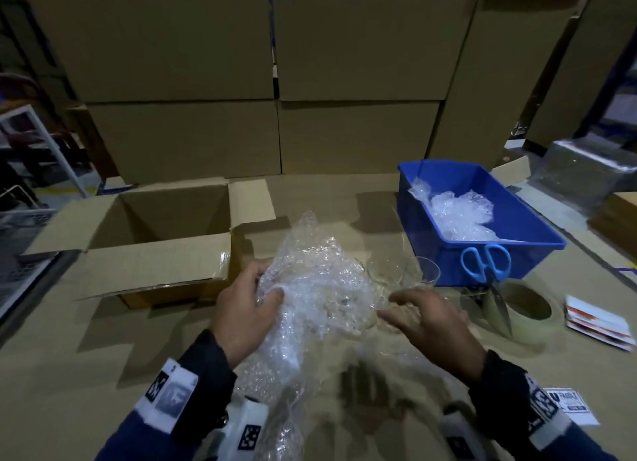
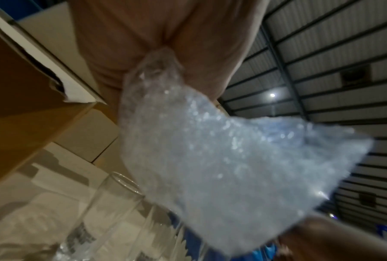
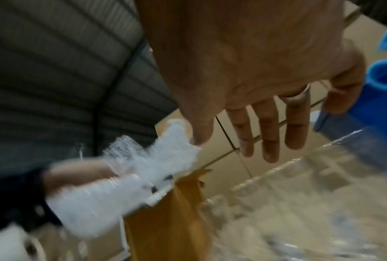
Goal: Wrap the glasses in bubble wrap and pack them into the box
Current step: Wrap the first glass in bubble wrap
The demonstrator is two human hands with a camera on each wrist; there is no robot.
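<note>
My left hand (image 1: 256,290) grips a crumpled sheet of bubble wrap (image 1: 310,288) and holds it up over the cardboard-covered table. In the left wrist view the wrap (image 2: 221,150) is pinched between thumb and fingers. Clear drinking glasses (image 1: 384,274) stand in a cluster just right of the sheet, one rim partly behind it. My right hand (image 1: 406,309) hovers open in front of the glasses, its straight fingers (image 3: 268,134) holding nothing. The open cardboard box (image 1: 155,226) stands to the left with its flaps out.
A blue plastic bin (image 1: 537,250) with more bubble wrap stands at the right. Blue-handled scissors (image 1: 486,264) lean on its front, above a tape roll (image 1: 520,309). Printed cards (image 1: 599,322) lie further right. Stacked cartons (image 1: 269,81) wall the back.
</note>
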